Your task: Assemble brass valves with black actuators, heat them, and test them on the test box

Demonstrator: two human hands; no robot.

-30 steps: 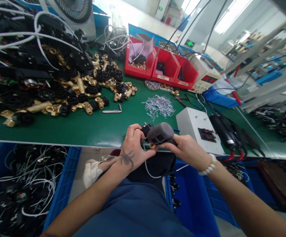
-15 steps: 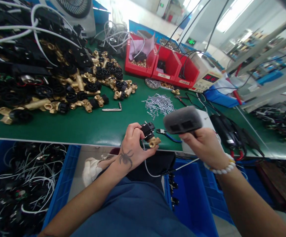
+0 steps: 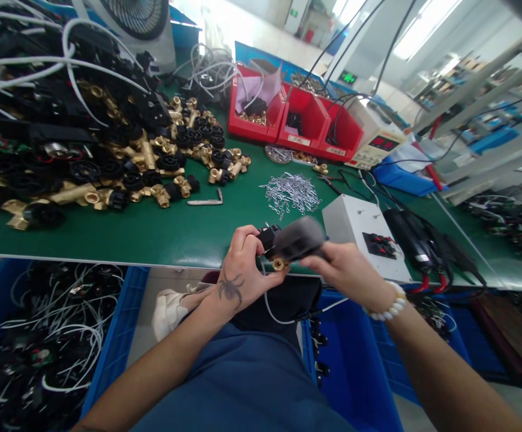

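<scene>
At the front edge of the bench my left hand point(image 3: 243, 270) is closed around a brass valve point(image 3: 279, 264) with a black actuator point(image 3: 266, 238) on top. A thin white cable point(image 3: 267, 306) runs down from it. My right hand point(image 3: 353, 270) grips a dark grey, rounded block-like tool point(image 3: 300, 239), blurred by motion. That tool overlaps the valve's right side and hides part of it; whether they touch I cannot tell. Beyond the hands lies a heap of small metal clips point(image 3: 292, 193). An L-shaped hex key point(image 3: 206, 200) rests further left.
Brass valves with black fittings point(image 3: 144, 156) pile up at left. Red bins point(image 3: 303, 141) stand behind the clips, next to a power supply point(image 3: 378, 144). A white switch box point(image 3: 351, 222) sits at right. Blue crates point(image 3: 121, 336) flank my legs.
My right hand has moved left and slightly down with the grey tool, bringing it over the valve. The white box is now uncovered and the cutters are hidden. My left hand stays almost still.
</scene>
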